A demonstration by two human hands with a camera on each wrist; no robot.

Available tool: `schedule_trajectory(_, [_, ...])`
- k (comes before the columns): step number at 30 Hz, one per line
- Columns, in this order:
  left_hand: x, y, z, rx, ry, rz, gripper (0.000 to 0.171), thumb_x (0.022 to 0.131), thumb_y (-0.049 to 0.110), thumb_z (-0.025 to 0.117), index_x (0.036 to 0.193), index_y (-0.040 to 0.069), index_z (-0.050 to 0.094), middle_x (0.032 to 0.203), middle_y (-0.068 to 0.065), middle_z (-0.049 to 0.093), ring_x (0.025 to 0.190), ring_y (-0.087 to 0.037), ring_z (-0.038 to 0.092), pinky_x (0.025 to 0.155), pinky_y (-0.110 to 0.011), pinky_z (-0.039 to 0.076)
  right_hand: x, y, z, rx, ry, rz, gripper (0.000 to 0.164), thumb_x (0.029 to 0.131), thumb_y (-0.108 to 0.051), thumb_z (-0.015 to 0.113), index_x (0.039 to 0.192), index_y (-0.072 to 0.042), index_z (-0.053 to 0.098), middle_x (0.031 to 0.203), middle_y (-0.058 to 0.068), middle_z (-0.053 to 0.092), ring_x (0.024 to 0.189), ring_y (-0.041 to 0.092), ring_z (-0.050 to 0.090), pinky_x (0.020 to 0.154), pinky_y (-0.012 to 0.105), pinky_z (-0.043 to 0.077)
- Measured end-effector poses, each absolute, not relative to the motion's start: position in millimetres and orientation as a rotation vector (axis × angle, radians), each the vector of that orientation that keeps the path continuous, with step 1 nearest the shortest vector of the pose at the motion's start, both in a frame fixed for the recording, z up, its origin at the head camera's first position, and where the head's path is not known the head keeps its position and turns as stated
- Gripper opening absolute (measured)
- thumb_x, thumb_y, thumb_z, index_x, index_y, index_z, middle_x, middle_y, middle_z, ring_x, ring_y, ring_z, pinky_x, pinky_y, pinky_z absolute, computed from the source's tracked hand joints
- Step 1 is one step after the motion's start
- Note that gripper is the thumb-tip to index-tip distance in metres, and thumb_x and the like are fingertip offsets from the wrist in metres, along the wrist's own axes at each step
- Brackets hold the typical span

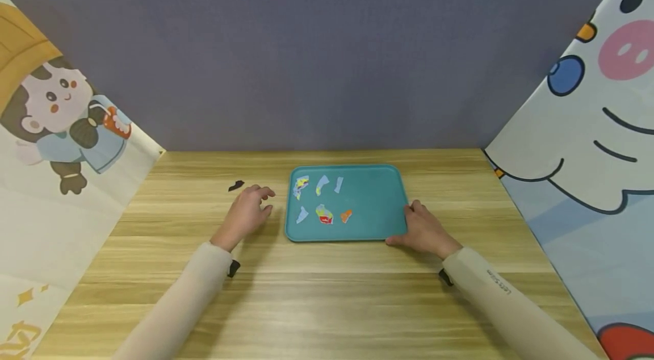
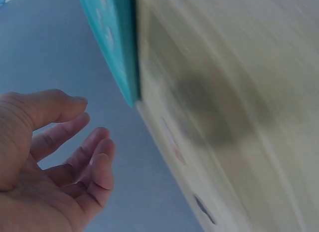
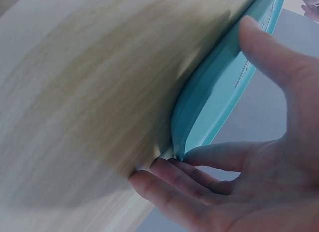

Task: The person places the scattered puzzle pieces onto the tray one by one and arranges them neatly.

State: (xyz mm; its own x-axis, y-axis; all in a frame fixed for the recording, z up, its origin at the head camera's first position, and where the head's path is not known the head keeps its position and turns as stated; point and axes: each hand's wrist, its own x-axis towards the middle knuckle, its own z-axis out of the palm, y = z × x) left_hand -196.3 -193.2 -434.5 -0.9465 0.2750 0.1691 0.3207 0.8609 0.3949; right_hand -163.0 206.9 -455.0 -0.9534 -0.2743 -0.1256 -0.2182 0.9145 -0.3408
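Observation:
A teal tray (image 1: pixel 375 201) lies on the wooden table, carrying several small torn-looking scraps on its left half, among them a red and yellow scrap (image 1: pixel 325 214) and an orange scrap (image 1: pixel 346 216). My right hand (image 1: pixel 424 229) grips the tray's near right corner, thumb along the front edge and fingers at the right side; the right wrist view shows this hand (image 3: pixel 269 142) against the tray rim (image 3: pixel 199 102). Left of the tray, my left hand (image 1: pixel 246 215) hovers with loosely bent fingers. Nothing is between its fingers in the left wrist view, where the hand (image 2: pixel 60 157) is apart from the tray (image 2: pixel 117 52).
A dark scrap (image 1: pixel 236 185) lies on the table (image 1: pixel 317 303) beyond my left hand. The left wrist view also has a small pinkish piece (image 2: pixel 173 142) on the tabletop. A grey wall (image 1: pixel 327 53) stands behind, with cartoon-printed panels on both sides.

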Motion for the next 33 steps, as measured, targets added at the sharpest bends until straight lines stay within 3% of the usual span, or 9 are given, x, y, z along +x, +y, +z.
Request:
schedule_trajectory(7, [-206, -213, -445, -0.454, -2.895, -0.645, 0.026, 0.080, 0.003, 0.070, 0.106, 0.002, 0.067, 0.095, -0.017, 0.061, 0.081, -0.028, 0.058, 0.067, -0.041, 0.049, -163, 207, -456, -0.368, 2.898, -0.489, 0.106, 0.071, -0.053, 0.077, 0.133, 0.022, 0.033, 0.118, 0.030, 0.042, 0.106, 0.041, 0.047, 0.089, 0.051, 0.042])
schedule_trajectory(17, [-221, -224, -455, -0.379, -3.013, -0.588, 0.035, 0.079, 0.000, 0.067, 0.114, -0.002, 0.063, 0.096, -0.019, 0.058, 0.083, -0.031, 0.053, 0.073, -0.045, 0.045, -163, 208, -454, -0.360, 2.895, -0.493, 0.105, 0.072, -0.051, 0.077, 0.134, 0.021, 0.032, 0.118, 0.028, 0.042, 0.106, 0.039, 0.047, 0.089, 0.051, 0.042])
schedule_trajectory(33, [-248, -216, -459, -0.310, -3.175, -0.580, 0.042, 0.086, -0.001, 0.058, 0.128, -0.003, 0.052, 0.125, -0.025, 0.047, 0.110, -0.044, 0.044, 0.090, -0.054, 0.041, -164, 206, -453, -0.359, 2.891, -0.484, 0.105, 0.072, -0.052, 0.077, 0.133, 0.021, 0.032, 0.116, 0.027, 0.043, 0.103, 0.037, 0.048, 0.087, 0.049, 0.043])
